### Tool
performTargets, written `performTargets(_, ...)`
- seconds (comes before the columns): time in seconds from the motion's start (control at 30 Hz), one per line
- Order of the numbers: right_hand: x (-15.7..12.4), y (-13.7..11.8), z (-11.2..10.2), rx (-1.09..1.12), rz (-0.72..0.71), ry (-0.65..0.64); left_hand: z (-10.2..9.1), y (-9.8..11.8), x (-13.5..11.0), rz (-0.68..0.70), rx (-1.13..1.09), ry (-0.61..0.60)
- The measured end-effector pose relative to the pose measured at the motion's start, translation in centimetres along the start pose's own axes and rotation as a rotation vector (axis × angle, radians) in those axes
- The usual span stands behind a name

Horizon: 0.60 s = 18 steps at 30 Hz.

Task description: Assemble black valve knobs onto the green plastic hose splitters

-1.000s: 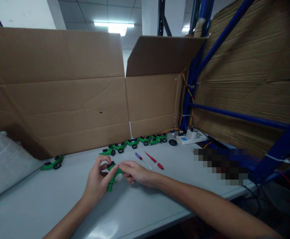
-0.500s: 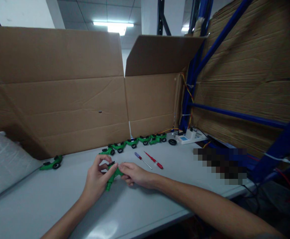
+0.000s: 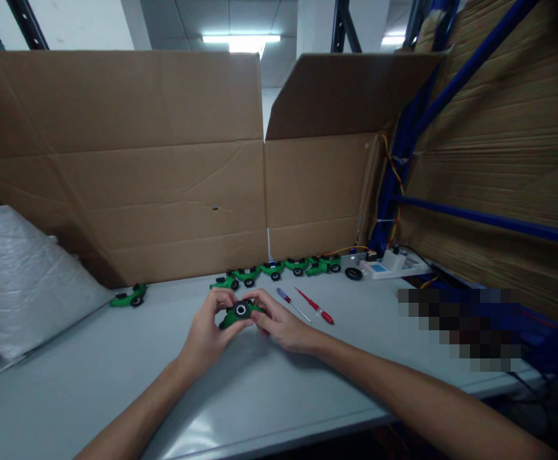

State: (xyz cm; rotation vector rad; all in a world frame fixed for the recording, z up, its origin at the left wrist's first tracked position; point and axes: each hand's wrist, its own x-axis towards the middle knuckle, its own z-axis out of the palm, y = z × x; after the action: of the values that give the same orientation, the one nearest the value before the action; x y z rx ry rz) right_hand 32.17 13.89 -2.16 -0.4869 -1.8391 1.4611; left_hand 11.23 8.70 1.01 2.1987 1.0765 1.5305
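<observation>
Between both hands, above the white table, is a green toy vehicle with its black, white-ringed wheel facing me. My left hand grips its left end, thumb along the near lower side. The fingers of my right hand close on its right end and top edge. Parts of the toy are hidden behind the fingers. Beyond the hands lie a small screwdriver with a blue and red handle and a red screwdriver. Several similar green toys stand in a row behind.
Another green toy sits at the left, beside a white stuffed bag. A black ring lies near a white power strip. Cardboard walls the back; blue rack bars stand at right.
The toy has been turned in my hands, so its wheel now faces me. Both hands have drawn closer around it. The whole view has shifted left, moving the scene rightward.
</observation>
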Motion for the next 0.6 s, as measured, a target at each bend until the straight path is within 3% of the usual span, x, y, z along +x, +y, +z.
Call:
performTargets(0.33, -0.6, -1.7, -0.2, -0.232, -0.245, 0.013, -0.7, 0.2, 0.0, 0.247, 0.196, -0.027)
performTargets(0.6, -0.7, -0.9, -0.3, -0.178, -0.133, 0.076, -1.0, -0.1, 0.1, 0.197, 0.308, -0.096)
